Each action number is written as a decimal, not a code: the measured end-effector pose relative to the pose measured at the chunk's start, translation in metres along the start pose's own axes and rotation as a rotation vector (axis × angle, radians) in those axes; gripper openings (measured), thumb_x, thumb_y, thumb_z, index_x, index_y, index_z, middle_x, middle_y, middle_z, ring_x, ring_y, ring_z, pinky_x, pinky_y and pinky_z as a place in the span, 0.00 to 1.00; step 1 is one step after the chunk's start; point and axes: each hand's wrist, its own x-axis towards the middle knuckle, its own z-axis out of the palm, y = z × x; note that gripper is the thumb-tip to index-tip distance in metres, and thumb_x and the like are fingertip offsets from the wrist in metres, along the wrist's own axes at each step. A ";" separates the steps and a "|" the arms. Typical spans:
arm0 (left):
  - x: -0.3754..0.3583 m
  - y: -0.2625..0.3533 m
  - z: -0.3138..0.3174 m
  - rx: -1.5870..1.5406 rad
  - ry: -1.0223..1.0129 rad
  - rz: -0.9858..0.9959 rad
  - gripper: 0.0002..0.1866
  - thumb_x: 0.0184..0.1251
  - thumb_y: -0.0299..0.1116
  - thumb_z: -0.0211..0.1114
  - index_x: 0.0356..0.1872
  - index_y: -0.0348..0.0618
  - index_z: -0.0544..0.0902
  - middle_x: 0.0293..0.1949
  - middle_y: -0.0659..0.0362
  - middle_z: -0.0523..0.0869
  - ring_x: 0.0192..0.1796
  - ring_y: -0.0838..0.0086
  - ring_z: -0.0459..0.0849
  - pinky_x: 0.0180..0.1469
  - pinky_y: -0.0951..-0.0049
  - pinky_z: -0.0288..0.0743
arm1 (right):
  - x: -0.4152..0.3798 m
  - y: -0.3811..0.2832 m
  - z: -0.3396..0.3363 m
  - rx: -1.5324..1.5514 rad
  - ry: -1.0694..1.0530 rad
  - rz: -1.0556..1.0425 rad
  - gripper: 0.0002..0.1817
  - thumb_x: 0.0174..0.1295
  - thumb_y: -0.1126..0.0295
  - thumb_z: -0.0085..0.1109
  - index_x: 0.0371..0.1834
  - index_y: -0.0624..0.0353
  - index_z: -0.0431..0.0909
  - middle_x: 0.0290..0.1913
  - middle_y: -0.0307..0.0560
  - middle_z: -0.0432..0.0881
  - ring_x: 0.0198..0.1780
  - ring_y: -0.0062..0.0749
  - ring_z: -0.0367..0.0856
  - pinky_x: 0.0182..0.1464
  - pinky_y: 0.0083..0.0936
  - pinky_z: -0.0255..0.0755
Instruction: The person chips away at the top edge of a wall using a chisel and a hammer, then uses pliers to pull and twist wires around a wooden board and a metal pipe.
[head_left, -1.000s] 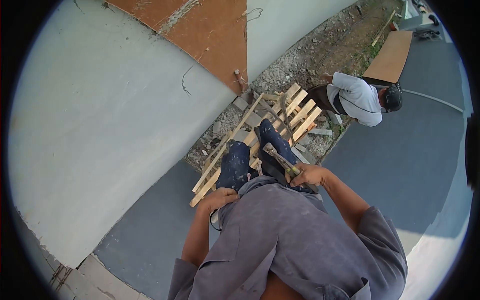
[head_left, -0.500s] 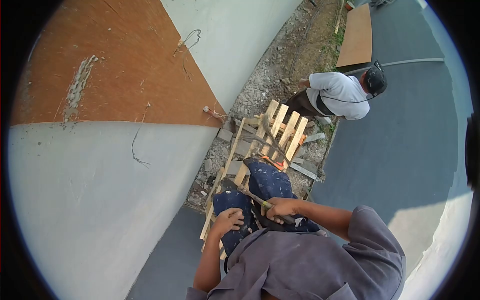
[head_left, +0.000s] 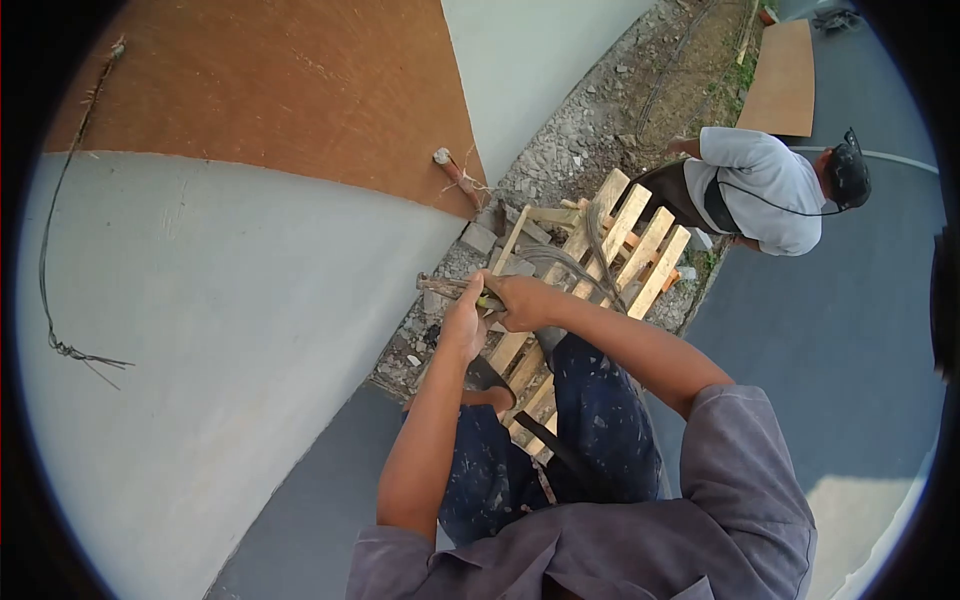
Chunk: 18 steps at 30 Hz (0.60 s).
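Observation:
What looks like a hammer (head_left: 440,286) is held out in front of me, its head pointing left toward the wall. My right hand (head_left: 522,302) is closed around its handle. Right against it, my left hand (head_left: 466,318) also wraps the tool, nearer the head. Part of the handle is hidden by my fingers. Below my hands stands a wooden slatted platform (head_left: 632,215), with my bent legs in paint-spotted trousers (head_left: 600,410) over it.
Loops of grey wire or cable (head_left: 600,245) lie across the slats. A co-worker in a white shirt (head_left: 765,185) stands beyond the platform. To the left are a white wall (head_left: 230,300) and an orange-brown panel (head_left: 300,90) with a protruding stub (head_left: 455,170). Rubble (head_left: 560,130) covers the ground.
My right hand has raised the hammer from my lap, forward and left. My left hand has left my thigh and closed on the tool. The view has shifted left, toward the wall.

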 end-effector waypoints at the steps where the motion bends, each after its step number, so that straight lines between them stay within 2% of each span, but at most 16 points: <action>1: 0.019 -0.006 -0.007 -0.077 0.002 0.012 0.23 0.78 0.53 0.51 0.55 0.45 0.78 0.50 0.59 0.83 0.52 0.66 0.81 0.55 0.59 0.74 | 0.011 0.012 -0.005 -0.038 -0.037 -0.001 0.40 0.53 0.68 0.65 0.70 0.65 0.59 0.43 0.69 0.82 0.49 0.63 0.81 0.50 0.46 0.74; 2: 0.038 -0.012 -0.012 -0.155 0.002 0.025 0.23 0.78 0.53 0.51 0.55 0.45 0.78 0.49 0.59 0.83 0.52 0.65 0.81 0.55 0.59 0.74 | 0.022 0.028 -0.005 -0.049 -0.070 -0.008 0.41 0.53 0.66 0.66 0.71 0.64 0.59 0.44 0.67 0.83 0.49 0.62 0.81 0.51 0.45 0.74; 3: 0.059 -0.019 -0.018 -0.193 0.031 0.024 0.21 0.80 0.52 0.48 0.48 0.45 0.78 0.48 0.56 0.83 0.50 0.65 0.82 0.54 0.59 0.74 | 0.033 0.045 -0.005 -0.063 -0.106 -0.017 0.42 0.53 0.64 0.67 0.71 0.64 0.59 0.45 0.66 0.83 0.50 0.61 0.81 0.52 0.44 0.74; 4: 0.083 -0.027 -0.028 -0.259 0.077 0.036 0.21 0.80 0.52 0.46 0.46 0.44 0.76 0.47 0.54 0.83 0.49 0.64 0.81 0.53 0.58 0.75 | 0.043 0.062 -0.004 -0.077 -0.140 -0.023 0.43 0.53 0.61 0.68 0.72 0.63 0.60 0.45 0.64 0.84 0.50 0.60 0.81 0.53 0.43 0.74; 5: 0.106 -0.034 -0.037 -0.324 0.121 0.046 0.21 0.81 0.51 0.44 0.43 0.44 0.75 0.46 0.52 0.82 0.47 0.63 0.81 0.51 0.58 0.76 | 0.049 0.076 -0.005 0.022 -0.049 -0.080 0.33 0.56 0.58 0.68 0.64 0.61 0.73 0.46 0.59 0.86 0.49 0.53 0.84 0.53 0.40 0.74; 6: 0.128 -0.043 -0.046 -0.394 0.168 0.058 0.21 0.82 0.51 0.42 0.41 0.44 0.73 0.45 0.50 0.82 0.46 0.62 0.81 0.49 0.57 0.77 | 0.062 0.092 -0.012 0.053 -0.065 -0.054 0.26 0.57 0.58 0.67 0.57 0.60 0.79 0.45 0.57 0.86 0.48 0.50 0.84 0.53 0.39 0.74; 7: 0.137 -0.041 -0.038 -0.502 0.287 0.078 0.21 0.82 0.51 0.42 0.35 0.45 0.70 0.39 0.51 0.82 0.41 0.62 0.82 0.45 0.57 0.77 | 0.080 0.110 -0.021 0.083 -0.081 -0.029 0.21 0.59 0.57 0.65 0.50 0.60 0.84 0.45 0.56 0.87 0.47 0.46 0.85 0.52 0.38 0.74; 9: 0.169 -0.053 -0.057 -0.409 0.367 0.086 0.21 0.81 0.52 0.43 0.36 0.46 0.70 0.34 0.55 0.81 0.37 0.63 0.80 0.42 0.58 0.77 | 0.121 0.155 -0.028 0.073 0.134 0.018 0.14 0.61 0.59 0.63 0.37 0.60 0.87 0.43 0.56 0.87 0.47 0.40 0.84 0.52 0.36 0.75; 11: 0.191 -0.063 -0.069 -0.346 0.395 0.075 0.20 0.80 0.52 0.45 0.37 0.46 0.71 0.30 0.58 0.78 0.33 0.66 0.79 0.39 0.59 0.76 | 0.157 0.191 -0.032 -0.019 0.244 0.106 0.14 0.62 0.62 0.60 0.44 0.59 0.86 0.42 0.58 0.86 0.48 0.45 0.84 0.53 0.39 0.75; 14: 0.214 -0.067 -0.080 -0.233 0.360 0.056 0.20 0.80 0.52 0.47 0.40 0.45 0.72 0.27 0.61 0.75 0.28 0.69 0.76 0.36 0.61 0.74 | 0.204 0.234 -0.025 -0.285 0.481 -0.026 0.16 0.62 0.66 0.57 0.50 0.59 0.83 0.45 0.60 0.85 0.48 0.53 0.83 0.54 0.42 0.74; 15: 0.221 -0.067 -0.080 -0.175 0.347 0.070 0.19 0.80 0.52 0.47 0.41 0.45 0.72 0.27 0.61 0.74 0.27 0.70 0.75 0.36 0.62 0.74 | 0.219 0.246 -0.022 -0.301 0.539 -0.049 0.19 0.61 0.69 0.55 0.55 0.59 0.80 0.51 0.63 0.82 0.51 0.58 0.81 0.56 0.45 0.73; 18: 0.247 -0.064 -0.083 -0.066 0.287 0.100 0.18 0.79 0.49 0.51 0.44 0.43 0.74 0.27 0.61 0.76 0.27 0.72 0.76 0.33 0.64 0.74 | 0.251 0.272 -0.014 -0.235 0.581 0.048 0.18 0.58 0.68 0.57 0.51 0.61 0.82 0.48 0.65 0.83 0.50 0.58 0.82 0.54 0.45 0.74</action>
